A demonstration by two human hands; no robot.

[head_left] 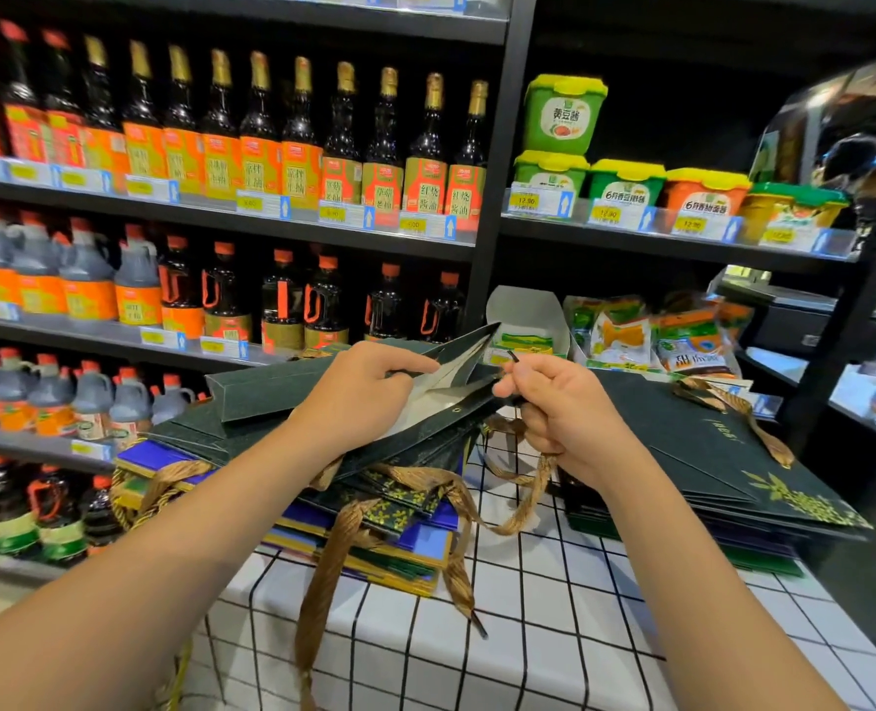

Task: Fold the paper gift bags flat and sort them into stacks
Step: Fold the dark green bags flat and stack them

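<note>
The dark green gift bag (282,387) lies lengthwise from nine to three o'clock, mouth toward three; left hand (359,392) grips its rim, right hand (564,407) pinches the gold ribbon handle (523,500).

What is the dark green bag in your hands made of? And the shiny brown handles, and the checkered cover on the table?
Dark green bag: looks like stiff paper or card, finely textured outside, plain pale inside; it keeps sharp creases.
Brown handles: seem woven ribbon with a satin sheen; they hang limp and twist.
Checkered cover: probably cloth or plastic sheet; I can't tell which.
</note>
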